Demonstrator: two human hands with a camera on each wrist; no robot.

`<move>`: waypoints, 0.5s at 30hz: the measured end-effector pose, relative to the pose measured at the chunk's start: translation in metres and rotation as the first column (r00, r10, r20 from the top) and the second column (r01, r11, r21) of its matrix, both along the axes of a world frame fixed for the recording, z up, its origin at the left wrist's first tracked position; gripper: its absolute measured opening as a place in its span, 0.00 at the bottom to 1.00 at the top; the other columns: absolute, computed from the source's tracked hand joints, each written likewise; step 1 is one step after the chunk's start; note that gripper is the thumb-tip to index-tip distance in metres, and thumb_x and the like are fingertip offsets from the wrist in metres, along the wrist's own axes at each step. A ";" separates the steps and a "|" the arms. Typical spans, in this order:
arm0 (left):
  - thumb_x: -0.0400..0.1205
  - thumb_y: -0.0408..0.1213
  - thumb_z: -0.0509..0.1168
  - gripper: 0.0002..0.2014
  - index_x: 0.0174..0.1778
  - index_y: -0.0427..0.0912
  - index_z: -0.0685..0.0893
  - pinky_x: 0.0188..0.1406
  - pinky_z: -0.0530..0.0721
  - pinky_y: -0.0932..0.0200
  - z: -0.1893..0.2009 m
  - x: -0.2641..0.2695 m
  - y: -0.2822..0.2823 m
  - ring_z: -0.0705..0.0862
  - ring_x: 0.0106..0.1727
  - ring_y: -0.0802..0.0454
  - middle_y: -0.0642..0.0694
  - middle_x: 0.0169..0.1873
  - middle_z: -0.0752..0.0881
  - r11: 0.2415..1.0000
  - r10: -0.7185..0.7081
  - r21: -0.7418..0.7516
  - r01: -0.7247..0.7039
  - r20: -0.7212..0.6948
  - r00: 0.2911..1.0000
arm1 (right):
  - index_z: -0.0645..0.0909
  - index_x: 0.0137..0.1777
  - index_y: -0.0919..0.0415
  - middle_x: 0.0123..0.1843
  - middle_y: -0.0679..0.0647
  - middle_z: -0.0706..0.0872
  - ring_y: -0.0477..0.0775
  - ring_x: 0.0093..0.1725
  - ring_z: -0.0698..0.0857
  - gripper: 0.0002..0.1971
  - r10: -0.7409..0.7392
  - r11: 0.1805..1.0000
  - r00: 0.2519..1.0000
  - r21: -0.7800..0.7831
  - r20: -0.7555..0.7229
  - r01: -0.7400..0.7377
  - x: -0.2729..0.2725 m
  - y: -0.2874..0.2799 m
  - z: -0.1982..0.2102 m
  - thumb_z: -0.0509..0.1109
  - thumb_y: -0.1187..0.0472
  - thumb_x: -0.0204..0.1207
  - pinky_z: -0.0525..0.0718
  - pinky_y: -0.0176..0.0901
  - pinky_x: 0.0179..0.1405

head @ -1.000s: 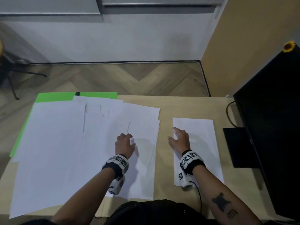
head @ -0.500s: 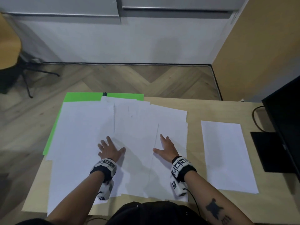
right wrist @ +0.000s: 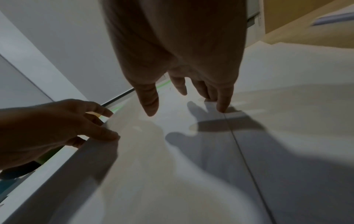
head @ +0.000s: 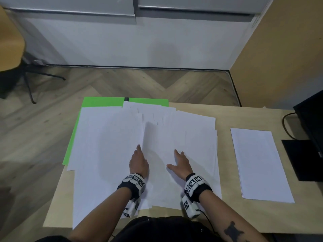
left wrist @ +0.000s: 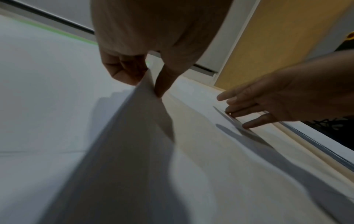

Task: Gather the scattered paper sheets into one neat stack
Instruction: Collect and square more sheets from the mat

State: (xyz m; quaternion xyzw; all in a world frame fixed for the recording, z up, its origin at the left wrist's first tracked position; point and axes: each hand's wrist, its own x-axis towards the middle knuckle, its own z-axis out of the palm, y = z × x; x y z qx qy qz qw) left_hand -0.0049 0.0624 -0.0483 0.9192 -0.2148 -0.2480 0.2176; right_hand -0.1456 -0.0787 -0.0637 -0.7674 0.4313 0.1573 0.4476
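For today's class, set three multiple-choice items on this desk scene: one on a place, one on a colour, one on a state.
1. Where does the separate neat white paper stack lie?
A. right of the scattered white paper sheets
B. on the floor
C. on the green sheet

2. What colour is the large sheet under the scattered ones?
A. red
B. green
C. black

3. What is the left hand doing?
A. resting flat
B. hanging off the wooden desk
C. pinching a lifted sheet edge

Answers:
1. A, the head view shows bare desk between the two.
2. B, its edges show at the far and left sides.
3. C, the left wrist view shows thumb and fingers closed on the raised edge, while the right hand lies spread on the paper.
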 end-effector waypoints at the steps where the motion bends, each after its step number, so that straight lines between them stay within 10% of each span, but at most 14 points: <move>1: 0.80 0.28 0.61 0.25 0.75 0.38 0.69 0.55 0.80 0.45 0.001 0.002 0.002 0.81 0.60 0.37 0.40 0.60 0.81 0.999 0.006 -0.046 -0.006 0.002 1.000 | 0.48 0.88 0.51 0.90 0.56 0.44 0.54 0.88 0.41 0.45 -0.019 1.000 1.000 0.001 0.007 0.019 0.000 0.000 -0.001 0.71 0.47 0.78 0.52 0.57 0.86; 4: 0.80 0.32 0.59 0.05 0.48 0.39 0.79 0.42 0.79 0.48 0.004 0.009 0.007 0.82 0.45 0.37 0.42 0.41 0.85 0.997 -0.010 -0.082 0.010 0.004 1.000 | 0.54 0.87 0.52 0.90 0.53 0.49 0.52 0.88 0.44 0.43 -0.068 0.998 0.997 0.006 0.027 0.068 -0.003 0.001 -0.002 0.72 0.49 0.76 0.52 0.56 0.86; 15: 0.78 0.39 0.64 0.20 0.25 0.44 0.62 0.29 0.61 0.55 0.011 0.026 0.005 0.65 0.31 0.44 0.47 0.22 0.66 0.992 0.066 -0.102 -0.077 -0.107 0.992 | 0.75 0.76 0.60 0.78 0.56 0.72 0.54 0.78 0.71 0.28 -0.205 0.978 0.966 -0.010 0.157 0.209 -0.012 -0.012 0.007 0.75 0.62 0.76 0.67 0.39 0.74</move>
